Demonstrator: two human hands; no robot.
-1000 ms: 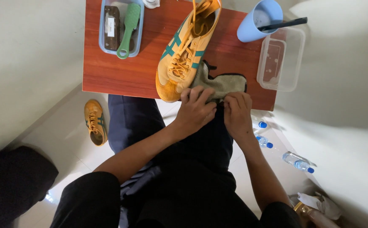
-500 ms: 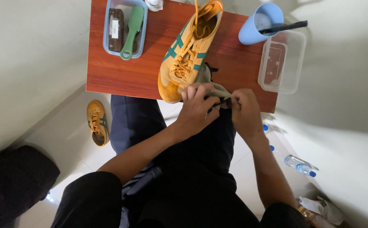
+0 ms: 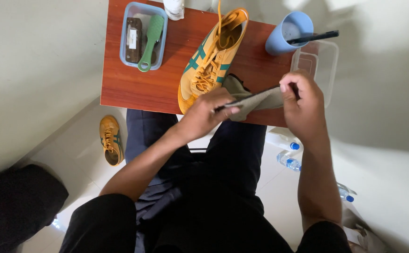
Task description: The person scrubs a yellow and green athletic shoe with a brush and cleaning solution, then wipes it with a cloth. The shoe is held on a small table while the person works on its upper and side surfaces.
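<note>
Both hands have separated since the earlier frames, drawing the grey cloth [image 3: 256,99] taut between them. Left hand [image 3: 209,112] pinches the cloth's left end; right hand [image 3: 303,105] grips its right end. Cloth spans the near edge of the wooden table [image 3: 139,86], just beside the yellow shoe [image 3: 211,58]. Farther off stand a blue cup [image 3: 286,33] and a clear tray [image 3: 143,35] with a green brush [image 3: 150,40].

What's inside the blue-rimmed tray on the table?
The tray holds a brown block and a green-handled brush. The brush's bristles face away, and anything beneath either item is hidden.
</note>
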